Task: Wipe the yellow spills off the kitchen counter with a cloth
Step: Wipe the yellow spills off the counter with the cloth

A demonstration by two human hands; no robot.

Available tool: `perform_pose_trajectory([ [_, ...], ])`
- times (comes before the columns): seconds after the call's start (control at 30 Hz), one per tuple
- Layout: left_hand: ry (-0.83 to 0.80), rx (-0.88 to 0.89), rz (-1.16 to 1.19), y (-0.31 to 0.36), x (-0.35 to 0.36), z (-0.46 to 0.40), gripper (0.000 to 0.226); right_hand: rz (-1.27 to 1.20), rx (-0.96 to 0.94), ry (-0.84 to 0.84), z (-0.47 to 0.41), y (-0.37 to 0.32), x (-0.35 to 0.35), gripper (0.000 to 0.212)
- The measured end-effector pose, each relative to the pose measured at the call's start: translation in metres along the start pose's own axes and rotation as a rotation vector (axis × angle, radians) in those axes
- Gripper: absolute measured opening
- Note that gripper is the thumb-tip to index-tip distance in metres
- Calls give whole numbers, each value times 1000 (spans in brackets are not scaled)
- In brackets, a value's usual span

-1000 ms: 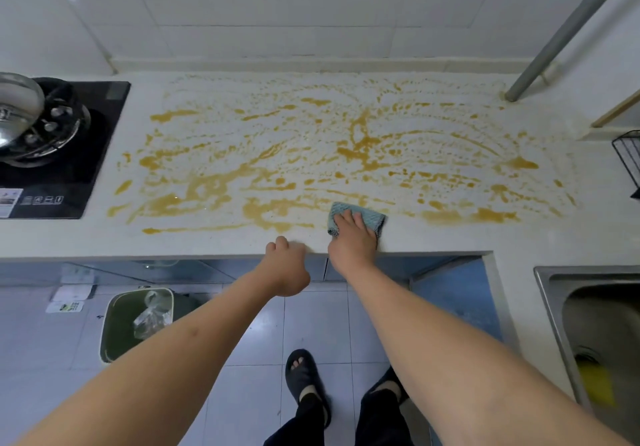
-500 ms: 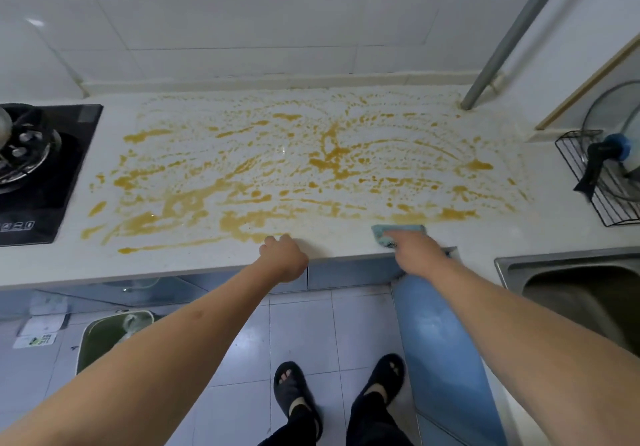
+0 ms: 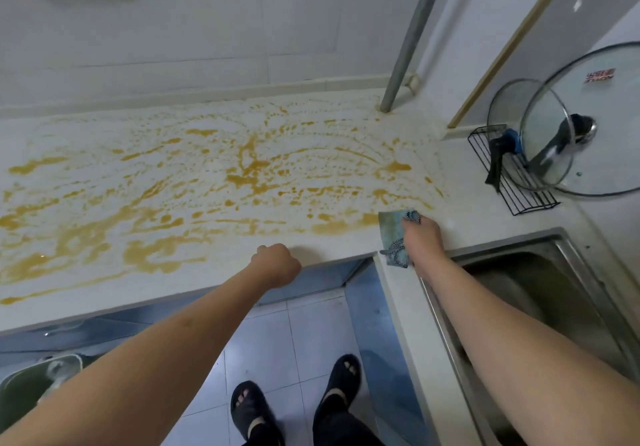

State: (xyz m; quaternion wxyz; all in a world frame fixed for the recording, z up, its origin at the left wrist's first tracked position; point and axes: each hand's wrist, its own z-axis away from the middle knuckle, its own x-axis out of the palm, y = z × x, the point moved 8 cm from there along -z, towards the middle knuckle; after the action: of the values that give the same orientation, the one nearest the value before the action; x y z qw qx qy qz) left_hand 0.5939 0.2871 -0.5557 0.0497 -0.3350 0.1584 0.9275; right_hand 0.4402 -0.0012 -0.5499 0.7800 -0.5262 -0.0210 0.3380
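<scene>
Yellow spills [image 3: 249, 168] are smeared in streaks and blobs over most of the white kitchen counter [image 3: 460, 210]. A blue-green cloth [image 3: 389, 229] lies at the right end of the spill, near the counter's front edge beside the sink. My right hand [image 3: 424, 237] sits on the cloth with bent fingers gripping it; cloth shows past the fingertips and under the wrist. My left hand [image 3: 277, 265] is a fist resting on the counter's front edge, holding nothing.
A steel sink [image 3: 519, 283] lies to the right, under my right forearm. A black wire rack [image 3: 519, 189] with glass lids [image 3: 595, 116] stands at the back right. A grey pipe [image 3: 412, 37] rises from the back. A green bin [image 3: 31, 386] stands on the floor, left.
My right hand has slid the cloth rightward along the front edge, from the middle to the spill's right end by the sink. The view has turned right; the left fist has stayed put.
</scene>
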Motion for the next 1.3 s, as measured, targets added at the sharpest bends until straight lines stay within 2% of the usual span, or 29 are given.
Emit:
perform_pose_trajectory([
  [0.1,88,-131,2,-1,4,-8,60,305,-277,192,-13,-38,-39,18],
  [0.17,135,-203,19,-7,6,-12,74,531,-405,194,-27,-45,-41,18],
  [0.2,147,-224,27,-11,7,-13,77,633,-420,145,-33,-39,-35,24],
  [0.27,167,-252,46,-14,9,-16,77,753,-320,-9,-48,-11,-17,38],
  [0.33,169,-246,30,-16,10,-18,78,811,-270,-56,-54,13,-3,41],
  [0.47,122,-194,-29,-21,15,-22,93,846,-283,64,-51,15,14,34],
  [0.57,106,-157,-33,-22,16,-21,102,886,-273,38,-51,15,36,34],
  [0.73,95,-134,-23,-22,17,-21,103,935,-316,-23,-48,8,74,33],
  [0.83,101,-124,-16,-20,16,-20,101,973,-344,-47,-43,6,89,34],
  [1.07,112,-108,17,-17,15,-17,90,874,-411,-157,-21,5,134,38],
  [1.23,89,-97,31,-20,7,-15,72,813,-403,-323,17,2,184,49],
  [1.3,91,-100,58,-23,3,-12,64,790,-429,-390,41,1,210,46],
])
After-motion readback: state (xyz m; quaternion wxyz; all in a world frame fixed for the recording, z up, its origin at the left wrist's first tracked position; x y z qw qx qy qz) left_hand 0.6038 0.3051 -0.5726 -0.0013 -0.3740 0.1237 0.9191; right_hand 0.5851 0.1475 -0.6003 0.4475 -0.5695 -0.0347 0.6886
